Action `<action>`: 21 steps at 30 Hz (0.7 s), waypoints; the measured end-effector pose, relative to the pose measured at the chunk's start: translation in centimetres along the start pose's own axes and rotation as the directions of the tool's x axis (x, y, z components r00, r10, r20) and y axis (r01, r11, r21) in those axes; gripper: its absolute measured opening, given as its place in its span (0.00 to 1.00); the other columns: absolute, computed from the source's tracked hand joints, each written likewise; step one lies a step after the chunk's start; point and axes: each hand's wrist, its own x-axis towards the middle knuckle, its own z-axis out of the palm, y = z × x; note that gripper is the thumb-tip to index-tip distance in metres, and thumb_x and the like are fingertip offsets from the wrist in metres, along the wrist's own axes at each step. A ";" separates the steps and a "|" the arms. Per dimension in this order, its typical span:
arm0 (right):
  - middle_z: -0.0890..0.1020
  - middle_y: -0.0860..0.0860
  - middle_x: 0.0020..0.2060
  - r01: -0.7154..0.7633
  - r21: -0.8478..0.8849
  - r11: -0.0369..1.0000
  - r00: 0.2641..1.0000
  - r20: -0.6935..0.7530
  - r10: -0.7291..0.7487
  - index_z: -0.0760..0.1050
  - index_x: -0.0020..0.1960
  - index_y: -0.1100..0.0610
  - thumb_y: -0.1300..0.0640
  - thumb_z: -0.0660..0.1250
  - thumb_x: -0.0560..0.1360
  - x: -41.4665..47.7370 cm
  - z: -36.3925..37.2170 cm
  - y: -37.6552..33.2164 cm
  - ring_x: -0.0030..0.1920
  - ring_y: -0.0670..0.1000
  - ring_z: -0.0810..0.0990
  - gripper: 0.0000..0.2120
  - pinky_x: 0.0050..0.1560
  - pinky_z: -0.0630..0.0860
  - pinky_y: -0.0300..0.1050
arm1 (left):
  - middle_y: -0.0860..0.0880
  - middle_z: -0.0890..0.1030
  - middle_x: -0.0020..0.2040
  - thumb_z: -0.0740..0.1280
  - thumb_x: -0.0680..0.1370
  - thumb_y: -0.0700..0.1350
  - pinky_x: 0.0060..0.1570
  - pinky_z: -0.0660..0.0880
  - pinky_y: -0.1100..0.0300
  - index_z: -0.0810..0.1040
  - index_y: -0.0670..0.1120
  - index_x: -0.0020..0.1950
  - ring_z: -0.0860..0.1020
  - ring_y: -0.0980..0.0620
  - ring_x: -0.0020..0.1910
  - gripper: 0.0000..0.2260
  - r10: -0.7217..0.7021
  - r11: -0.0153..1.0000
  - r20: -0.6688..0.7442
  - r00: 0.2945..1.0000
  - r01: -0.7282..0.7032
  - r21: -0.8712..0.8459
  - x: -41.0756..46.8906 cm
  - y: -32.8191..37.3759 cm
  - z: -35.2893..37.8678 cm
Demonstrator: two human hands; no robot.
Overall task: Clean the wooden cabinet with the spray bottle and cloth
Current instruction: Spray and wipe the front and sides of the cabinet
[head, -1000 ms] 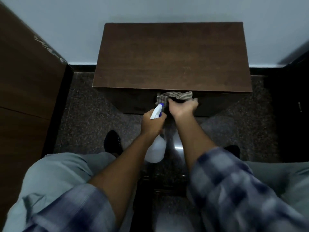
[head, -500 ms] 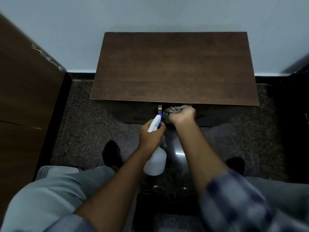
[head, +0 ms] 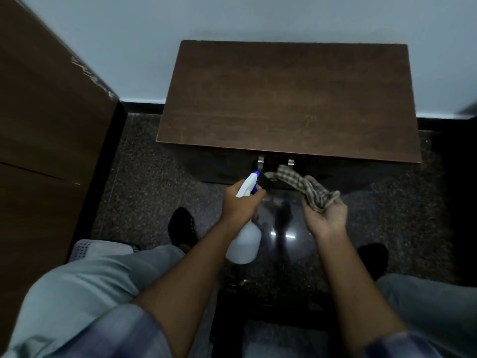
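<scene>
A: Wood-grain cabinet (head: 284, 99) at 12 o'clock, against the wall. Front face lost in shadow; only two metal handles (head: 261, 161) make out.
B: Hands?
A: Left hand (head: 240, 205) wrapped round the spray bottle (head: 245, 244) neck, nozzle toward 12. Right hand (head: 325, 218), at its 3 o'clock, palm up, fingers curled on the checked cloth (head: 304, 187). Cloth's free end trails toward 10, near the handles; contact unclear.
B: Trigger finger?
A: Hidden behind the hand.
</scene>
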 end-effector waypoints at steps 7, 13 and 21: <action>0.74 0.54 0.43 -0.047 -0.076 0.996 0.998 0.036 0.050 0.76 0.54 0.53 0.53 0.51 0.82 -1.7 0.0 1.4 0.45 0.56 0.75 0.15 0.63 0.68 0.60 | 0.45 0.79 0.33 0.75 0.73 0.43 0.30 0.72 0.56 0.80 0.50 0.39 0.74 0.48 0.28 0.05 -0.085 0.996 -0.046 0.995 0.085 0.014 -0.6 -0.1 -1.0; 0.77 0.60 0.46 -0.161 0.011 0.987 0.987 0.024 0.161 0.76 0.49 0.57 0.43 0.50 0.83 -1.2 7.0 9.8 0.53 0.60 0.76 0.22 0.68 0.69 0.56 | 0.57 0.81 0.34 0.72 0.70 0.50 0.39 0.76 0.54 0.81 0.68 0.35 0.80 0.52 0.35 0.11 -0.006 0.998 -0.173 0.985 -0.005 -0.058 -0.7 -0.1 -2.5; 0.76 0.58 0.50 -0.131 0.052 0.990 0.975 -0.173 0.138 0.76 0.49 0.58 0.58 0.49 0.81 1.1 12.6 11.1 0.51 0.55 0.75 0.17 0.62 0.70 0.53 | 0.49 0.78 0.31 0.74 0.75 0.44 0.36 0.74 0.50 0.84 0.55 0.39 0.76 0.46 0.32 0.07 0.028 0.993 -0.218 0.975 -0.052 -0.104 0.6 -0.4 -4.6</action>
